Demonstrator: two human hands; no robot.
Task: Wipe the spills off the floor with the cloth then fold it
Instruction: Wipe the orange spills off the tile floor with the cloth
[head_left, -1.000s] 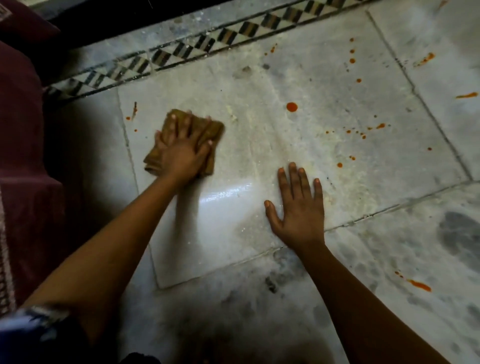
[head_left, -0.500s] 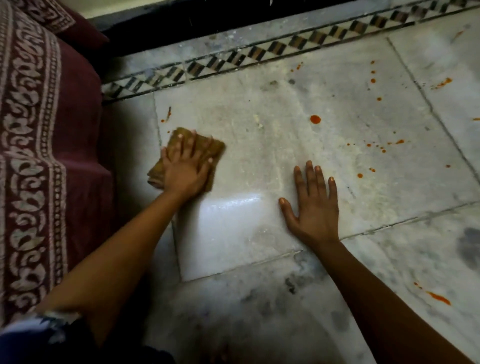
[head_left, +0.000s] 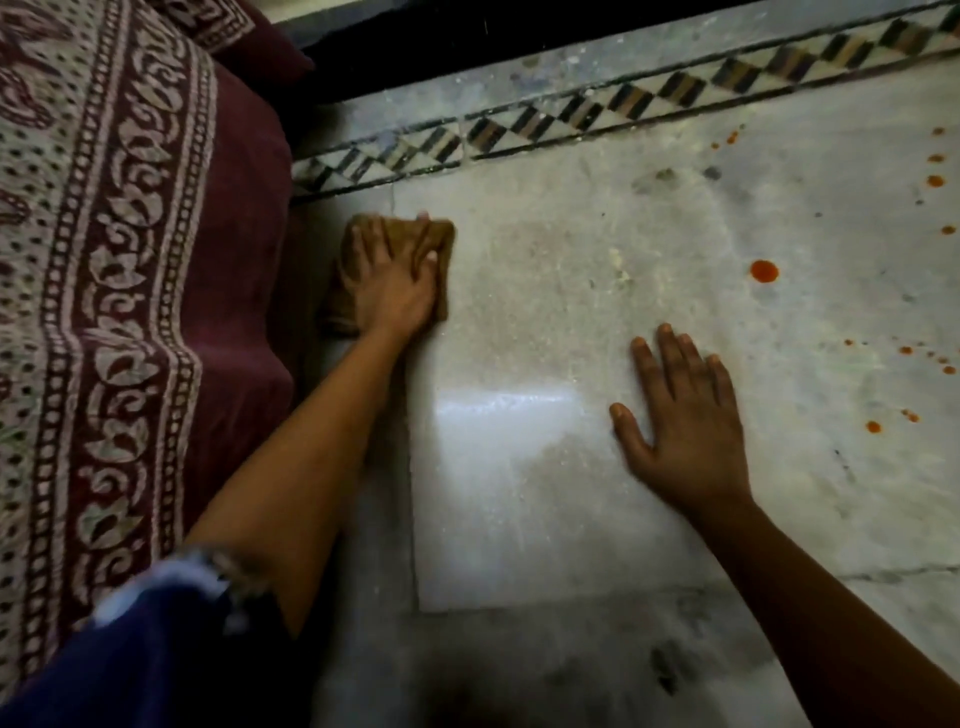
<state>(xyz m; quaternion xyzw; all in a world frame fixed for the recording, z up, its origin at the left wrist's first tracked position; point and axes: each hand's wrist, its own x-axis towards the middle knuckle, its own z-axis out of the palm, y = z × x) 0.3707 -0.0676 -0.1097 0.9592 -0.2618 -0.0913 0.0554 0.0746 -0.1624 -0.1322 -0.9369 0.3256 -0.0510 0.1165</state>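
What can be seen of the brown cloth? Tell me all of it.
The brown woven cloth lies folded into a thick, roughly rectangular pad, flat on the pale marble floor. It looks coarse and slightly rumpled, mustard-brown. The left hand presses down on it with spread fingers, covering most of its middle. It sits near the maroon patterned fabric, just below the black diamond border strip, far from the orange spill spots.

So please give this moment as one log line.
left hand flat on brown cloth | right hand flat on floor | orange spills remain
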